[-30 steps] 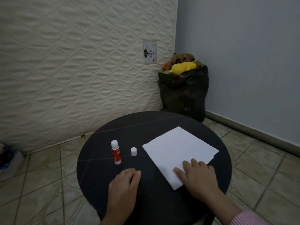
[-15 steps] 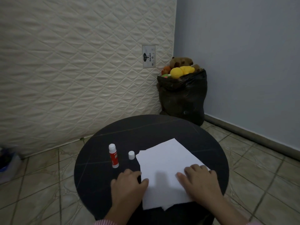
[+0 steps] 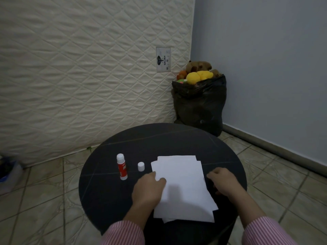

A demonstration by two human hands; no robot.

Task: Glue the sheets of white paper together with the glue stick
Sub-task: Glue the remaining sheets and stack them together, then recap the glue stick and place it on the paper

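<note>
Round table (image 3: pixel 177 138): left hand (image 3: pixel 148 190) flat on sheets (image 3: pixel 182 188); right hand (image 3: pixel 223 184) grip unclear.

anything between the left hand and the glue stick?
Nothing visible. The red-and-white glue stick stands upright on the round black table, up-left of the left hand, bare tabletop between them. Its small white cap sits right of the stick, off the direct path.
</note>
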